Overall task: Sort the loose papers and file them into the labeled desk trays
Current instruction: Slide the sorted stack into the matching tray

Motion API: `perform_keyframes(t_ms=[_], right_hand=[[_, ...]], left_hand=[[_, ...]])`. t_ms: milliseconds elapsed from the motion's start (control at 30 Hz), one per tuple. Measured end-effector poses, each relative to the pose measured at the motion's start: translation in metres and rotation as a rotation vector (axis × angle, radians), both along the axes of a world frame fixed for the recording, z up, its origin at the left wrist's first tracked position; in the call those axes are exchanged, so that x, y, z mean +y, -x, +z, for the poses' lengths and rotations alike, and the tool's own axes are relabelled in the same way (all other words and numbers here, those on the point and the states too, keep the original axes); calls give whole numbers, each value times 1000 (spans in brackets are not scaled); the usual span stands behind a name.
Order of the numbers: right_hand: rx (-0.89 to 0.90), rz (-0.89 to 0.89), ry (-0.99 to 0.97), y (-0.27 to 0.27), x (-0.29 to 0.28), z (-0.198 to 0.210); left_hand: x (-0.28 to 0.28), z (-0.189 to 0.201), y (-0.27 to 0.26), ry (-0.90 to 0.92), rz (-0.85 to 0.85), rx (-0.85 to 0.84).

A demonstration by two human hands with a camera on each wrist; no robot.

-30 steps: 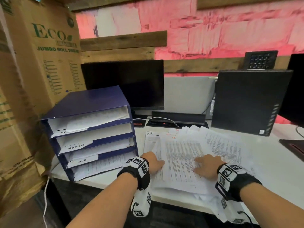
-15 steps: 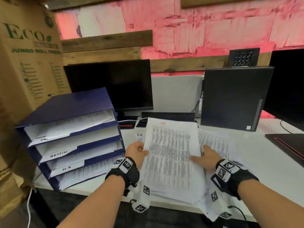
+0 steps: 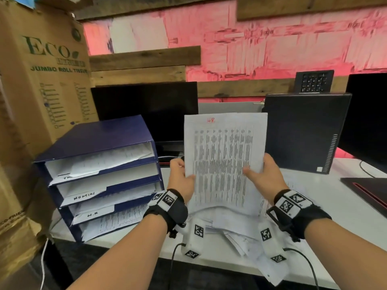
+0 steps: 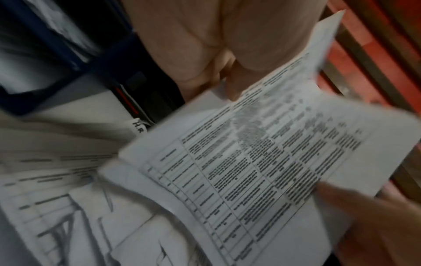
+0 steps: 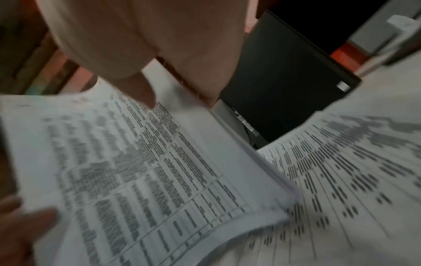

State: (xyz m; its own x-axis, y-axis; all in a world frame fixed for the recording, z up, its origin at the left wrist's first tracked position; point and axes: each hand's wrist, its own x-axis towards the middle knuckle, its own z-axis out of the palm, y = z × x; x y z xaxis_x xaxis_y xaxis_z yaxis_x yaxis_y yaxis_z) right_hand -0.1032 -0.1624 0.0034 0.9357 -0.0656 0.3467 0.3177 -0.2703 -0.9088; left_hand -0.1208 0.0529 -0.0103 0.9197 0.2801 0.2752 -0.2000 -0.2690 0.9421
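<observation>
On the white surface (image 3: 345, 210), at the left, stands a blue tray rack (image 3: 100, 172) with stacked trays; its handwritten labels read "ADMIN" and "H.R", and the top label is partly hidden. Each tray already holds some sheets. More loose papers (image 3: 236, 237) lie on the near part of the surface, in disorder.

Above them, the sheaf of papers (image 3: 224, 162) is held upright, with a red mark like "HR" on the top sheet. The left hand (image 3: 181, 178) grips its left edge and the right hand (image 3: 261, 176) grips its right edge, thumbs on the front.

I judge this is the reading step: the heading is checked. The next move probably calls for carrying the sheaf left to the "H.R" tray (image 3: 94, 214) and sliding it in flat.
</observation>
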Motion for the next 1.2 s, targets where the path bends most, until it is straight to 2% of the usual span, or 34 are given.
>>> perform_keyframes(t_ms=[67, 167, 300, 400, 500, 600, 800, 967, 1067, 1200], right_hand=[[-84, -37, 40, 1, 0, 8], [-165, -93, 104, 5, -4, 12], [-12, -75, 269, 6, -12, -10], [33, -235, 215, -8, -29, -22], [59, -414, 154, -29, -59, -23], [181, -518, 240, -44, -85, -24], [419, -533, 340, -55, -110, -43], [560, -512, 423, -56, -126, -63], [583, -521, 406, -54, -133, -66], [576, -532, 332, -52, -138, -59]], left_hand=[[-12, 5, -4, 48, -71, -15], [-23, 1, -9, -35, -133, 23], [-27, -31, -26, -115, -217, 129], [-29, -44, -38, -193, -305, 241], [-37, -48, -52, -472, -280, 438], [-51, -50, -57, -727, -246, 609], [-78, -43, -64, -940, -277, 663], [-88, -51, -80, -936, -262, 690], [-80, -56, -85, -837, -222, 655], [-59, -53, -82, -679, -153, 519]])
